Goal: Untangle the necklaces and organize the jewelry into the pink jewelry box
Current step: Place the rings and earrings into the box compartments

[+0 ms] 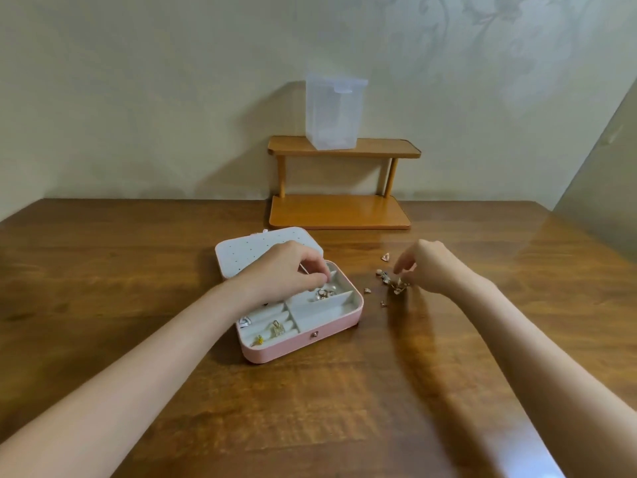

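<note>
Both hands are busy at once, and that is where trouble could start. The left hand hovers over the back compartment of the pink box, fingers curled with thumb and forefinger pinched together just above a small cluster of rings; whether it grips a piece is hidden by the fingertips, so I cannot tell. The right hand reaches into the loose pile on the tabletop, fingers bent down and pinching at a gold tangle there.

The box sits open, lid laid flat behind it, a few pendants already in the front-left slots and the long right-hand compartment seemingly bare. The pile lies just beside the box to the right, with strays scattered around it: one piece farther back, another near the box wall, one toward the front.

The risks, as I judge them: lifting the tangle could drag neighbouring bits along, flicking them across the glossy wood or off the edge. With eyes split between two hands, whatever the left may hold could drop into the wrong compartment or knot with the rings. The strays are tiny and close in colour to the wood, so they are easy to overlook. A forearm sweeping back could nudge the box.
</note>
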Demonstrator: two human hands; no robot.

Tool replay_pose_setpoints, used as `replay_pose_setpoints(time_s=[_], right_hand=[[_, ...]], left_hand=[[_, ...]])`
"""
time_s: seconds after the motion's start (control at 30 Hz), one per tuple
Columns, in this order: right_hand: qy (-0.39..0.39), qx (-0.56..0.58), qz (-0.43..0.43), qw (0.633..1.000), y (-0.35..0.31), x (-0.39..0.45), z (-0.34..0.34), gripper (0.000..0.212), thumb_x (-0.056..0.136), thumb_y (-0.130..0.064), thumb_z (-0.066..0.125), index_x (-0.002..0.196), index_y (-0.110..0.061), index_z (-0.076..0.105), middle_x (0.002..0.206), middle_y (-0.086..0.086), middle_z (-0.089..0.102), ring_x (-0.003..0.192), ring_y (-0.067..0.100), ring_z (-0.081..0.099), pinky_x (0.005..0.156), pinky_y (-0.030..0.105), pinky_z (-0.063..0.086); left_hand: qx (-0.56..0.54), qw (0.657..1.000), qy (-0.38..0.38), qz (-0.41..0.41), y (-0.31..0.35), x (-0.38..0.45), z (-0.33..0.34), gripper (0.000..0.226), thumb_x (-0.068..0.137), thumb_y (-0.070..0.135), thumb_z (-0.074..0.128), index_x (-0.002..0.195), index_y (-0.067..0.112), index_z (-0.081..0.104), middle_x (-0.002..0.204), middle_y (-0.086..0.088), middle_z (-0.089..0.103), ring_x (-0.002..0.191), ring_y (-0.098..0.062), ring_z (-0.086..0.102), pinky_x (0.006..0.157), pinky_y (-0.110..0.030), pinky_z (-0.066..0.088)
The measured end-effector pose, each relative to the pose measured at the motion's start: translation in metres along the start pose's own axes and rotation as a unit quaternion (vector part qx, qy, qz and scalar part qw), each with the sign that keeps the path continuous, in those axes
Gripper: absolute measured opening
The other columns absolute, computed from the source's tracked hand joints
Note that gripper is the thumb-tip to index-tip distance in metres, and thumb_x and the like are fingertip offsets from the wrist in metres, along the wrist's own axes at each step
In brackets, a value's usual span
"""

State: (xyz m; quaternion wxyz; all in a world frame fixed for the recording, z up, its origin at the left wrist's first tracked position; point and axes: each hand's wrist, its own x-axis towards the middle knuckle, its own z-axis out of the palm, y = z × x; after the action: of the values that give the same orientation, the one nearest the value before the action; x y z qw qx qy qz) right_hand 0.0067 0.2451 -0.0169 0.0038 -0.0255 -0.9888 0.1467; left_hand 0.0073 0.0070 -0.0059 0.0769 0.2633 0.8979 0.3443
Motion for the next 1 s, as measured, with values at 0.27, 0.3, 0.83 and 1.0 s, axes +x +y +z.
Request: replay_pose_setpoints(time_s=[0.27,0.3,0.83,1.0], right_hand=[[-0.018,0.017,-0.024,0.999,0.008,0.0,0.004,0.004,0.079,-0.008,0.072,0.082,-0.01,0.073,0.08,0.0,0.063,0.075,0.011,0.055,0.067,0.021,0.045],[-0.022,0.026,-0.024,0.999,0.008,0.0,0.005,0.003,0.079,-0.008,0.072,0.08,-0.011,0.072,0.079,-0.001,0.063,0.072,0.009,0.055,0.065,0.019,0.045],[-0.089,0.399,-0.022,0.912,-0.023,-0.02,-0.017,0.003,0.08,-0.001,0.069,0.08,-0.003,0.067,0.073,0.007,0.065,0.066,0.012,0.061,0.065,0.018,0.054],[-0.085,0.504,-0.002,0.859,-0.021,-0.021,-0.01,0.006,0.086,-0.005,0.063,0.081,-0.002,0.065,0.081,0.011,0.064,0.074,0.015,0.062,0.072,0.023,0.055]], left_hand=[[-0.003,1.0,-0.007,0.012,0.002,0.012,0.014,0.012,0.089,0.015,0.06,0.091,0.019,0.071,0.089,0.013,0.065,0.089,-0.003,0.061,0.085,-0.025,0.051],[-0.002,1.0,-0.006,0.011,0.001,0.012,0.015,0.012,0.089,0.016,0.06,0.09,0.022,0.071,0.09,0.012,0.066,0.089,-0.003,0.061,0.084,-0.025,0.051],[-0.122,0.989,0.067,-0.039,0.031,0.023,0.038,0.021,0.08,0.024,0.073,0.099,0.019,0.064,0.091,0.003,0.066,0.09,-0.014,0.064,0.083,-0.03,0.052],[-0.197,0.972,0.105,-0.067,0.036,0.027,0.043,0.011,0.079,0.011,0.073,0.086,0.017,0.066,0.089,-0.005,0.072,0.085,-0.016,0.068,0.082,-0.031,0.054]])
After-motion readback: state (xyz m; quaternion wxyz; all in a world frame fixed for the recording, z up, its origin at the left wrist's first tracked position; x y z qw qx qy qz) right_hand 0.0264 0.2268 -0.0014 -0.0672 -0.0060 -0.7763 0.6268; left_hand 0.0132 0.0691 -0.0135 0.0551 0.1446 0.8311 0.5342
